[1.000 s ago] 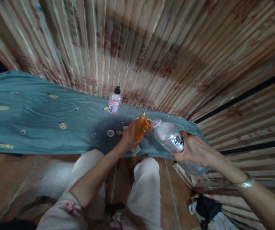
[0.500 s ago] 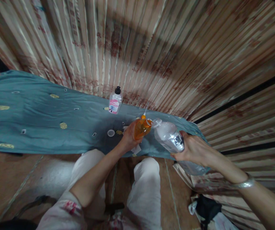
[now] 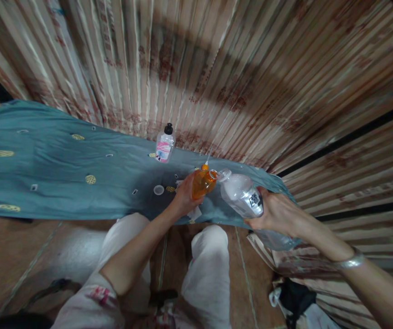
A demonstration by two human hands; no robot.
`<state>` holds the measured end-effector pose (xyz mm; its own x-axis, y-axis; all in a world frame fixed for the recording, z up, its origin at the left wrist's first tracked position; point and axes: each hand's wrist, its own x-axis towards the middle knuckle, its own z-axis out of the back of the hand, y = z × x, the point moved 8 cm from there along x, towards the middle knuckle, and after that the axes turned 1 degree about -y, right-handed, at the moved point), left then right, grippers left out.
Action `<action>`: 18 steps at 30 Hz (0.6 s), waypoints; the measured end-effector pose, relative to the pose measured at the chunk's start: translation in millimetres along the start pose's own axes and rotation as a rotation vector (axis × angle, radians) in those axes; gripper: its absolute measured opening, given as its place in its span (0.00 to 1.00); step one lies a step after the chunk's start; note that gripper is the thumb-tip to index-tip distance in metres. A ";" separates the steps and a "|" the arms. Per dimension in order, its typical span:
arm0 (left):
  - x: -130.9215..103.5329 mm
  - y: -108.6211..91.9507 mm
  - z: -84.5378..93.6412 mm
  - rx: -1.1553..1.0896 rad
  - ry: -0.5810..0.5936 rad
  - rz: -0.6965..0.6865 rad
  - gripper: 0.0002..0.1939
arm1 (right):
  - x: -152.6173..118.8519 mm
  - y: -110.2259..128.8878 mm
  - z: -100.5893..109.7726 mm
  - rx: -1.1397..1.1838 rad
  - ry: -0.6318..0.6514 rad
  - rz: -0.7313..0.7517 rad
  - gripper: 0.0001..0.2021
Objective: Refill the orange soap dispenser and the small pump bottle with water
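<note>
1. The fingers of the left hand [image 3: 185, 197] are curled closed around an orange bottle [image 3: 202, 185], gripping its side. The fingers of the right hand [image 3: 275, 214] are wrapped partway open around the body of a large clear bottle [image 3: 240, 194], as wide as its girth makes them.
2. Closest to the camera are a printed sleeve [image 3: 91, 301] on the left arm, a silver bangle [image 3: 350, 261] on the right wrist, and white trousers [image 3: 208, 269] over both knees.
3. Below is a brown tiled floor [image 3: 244, 274]; a black and white bundle [image 3: 297, 297] lies at lower right.
4. Over the near edge of the teal cloth [image 3: 55, 169], the clear bottle is tilted, its mouth pointing left to the mouth of the orange bottle. The two openings meet or nearly meet; whether they touch, I cannot tell.
5. A white scrap [image 3: 194, 213] lies under the left hand, and a round pale cap [image 3: 158, 189] lies on the cloth to its left.
6. Just beyond the orange bottle is an orange nozzle top [image 3: 205, 167] with a thin pale tip.
7. Farther back, a pink-labelled bottle [image 3: 164, 145] with a black top stands near the pleated, flower-printed curtain [image 3: 182, 68].
</note>
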<state>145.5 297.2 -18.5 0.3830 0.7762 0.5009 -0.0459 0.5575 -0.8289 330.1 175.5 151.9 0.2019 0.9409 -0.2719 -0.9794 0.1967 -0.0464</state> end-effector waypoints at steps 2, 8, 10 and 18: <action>0.1 0.1 0.1 -0.006 0.000 -0.001 0.46 | 0.2 -0.2 0.6 0.014 -0.012 0.017 0.31; -0.7 3.8 -0.4 0.003 -0.005 0.015 0.46 | 0.7 -1.1 1.3 0.048 -0.015 0.019 0.30; -0.9 4.6 -0.8 -0.005 -0.007 0.008 0.47 | 0.7 -1.1 1.5 0.053 -0.014 0.017 0.30; 0.4 5.3 -1.7 0.013 -0.008 -0.001 0.47 | 1.2 -0.3 2.7 0.048 -0.015 0.035 0.27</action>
<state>147.0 300.0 -23.1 0.3756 0.7782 0.5033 -0.0575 0.5616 -0.8254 330.7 177.3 154.1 0.1680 0.9515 -0.2577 -0.9843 0.1764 0.0094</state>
